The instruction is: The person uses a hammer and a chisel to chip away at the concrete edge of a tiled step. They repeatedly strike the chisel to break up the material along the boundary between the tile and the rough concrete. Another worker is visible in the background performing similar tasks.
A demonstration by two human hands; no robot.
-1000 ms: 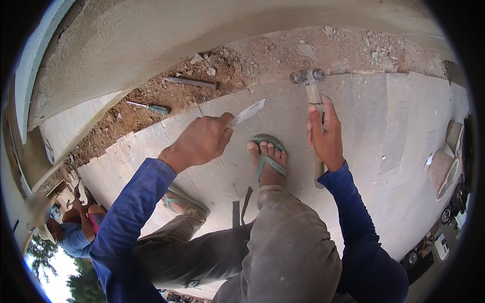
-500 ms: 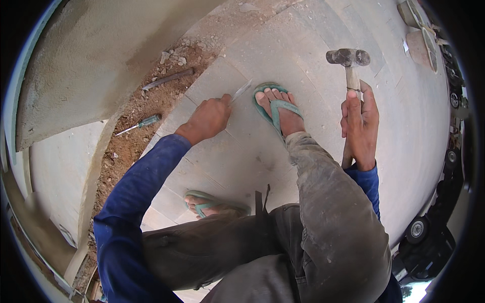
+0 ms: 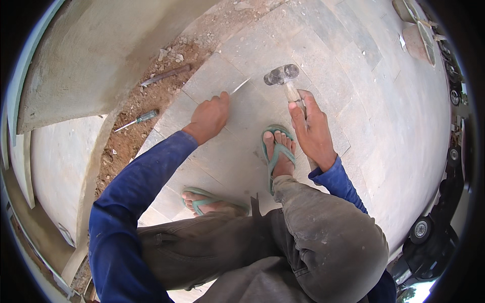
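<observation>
My right hand (image 3: 316,126) is closed round the pale wooden handle of a hammer (image 3: 281,74), a club hammer with a stubby, dusty two-faced head. The head is raised a little to the right of my left hand (image 3: 208,117). My left hand is closed on a slim pointed metal tool (image 3: 241,86); its bright tip sticks out toward the upper right, and the fist hides the rest. Grey paving tiles (image 3: 227,65) lie beneath both hands. Hammer and tool are apart.
A green-handled screwdriver (image 3: 147,115) and a flat metal bar (image 3: 165,74) lie on the strip of loose soil (image 3: 118,156) beside the rendered wall (image 3: 86,60). My sandalled feet are on the tiles. Buckets (image 3: 417,44) stand at the far right; parked vehicles (image 3: 424,252) are beyond.
My right hand has swung the hammer leftward, closer to my left hand. My right foot has drawn back toward me. The left hand stays almost in place, holding the tool.
</observation>
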